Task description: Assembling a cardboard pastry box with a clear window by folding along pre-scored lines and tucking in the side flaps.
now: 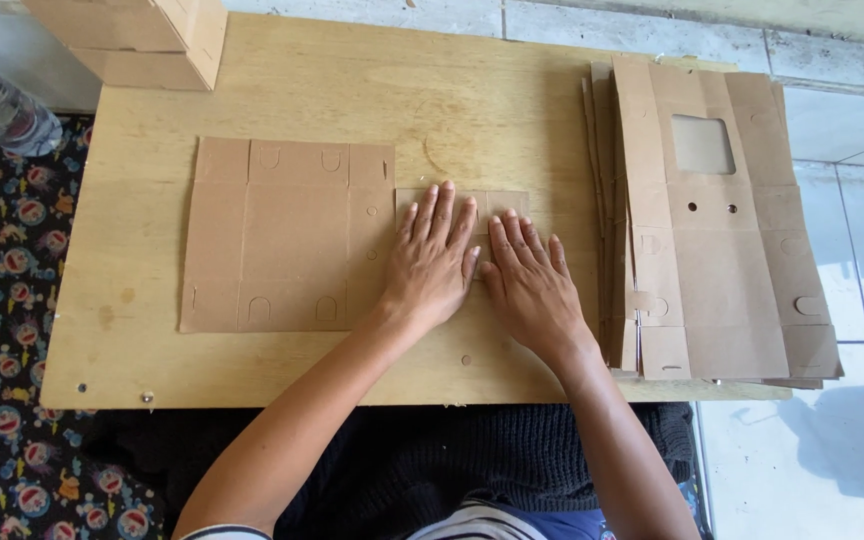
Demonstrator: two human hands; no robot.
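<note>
Pressing both hands, left hand (432,262) and right hand (530,280), flat, grip open, on unfolded cardboard box blank (292,235).

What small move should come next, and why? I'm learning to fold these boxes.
Probably slide both palms outward to crease the flap: the left hand and right hand lie flat, side by side, on the narrow flap of the cardboard sheet.

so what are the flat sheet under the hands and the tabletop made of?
Flat sheet: looks like brown cardboard, matte, with die-cut slots and crease lines; both hands, left and right, press flat on it. Tabletop: likely plywood or wood laminate, pale, visible grain, slight sheen.
</note>
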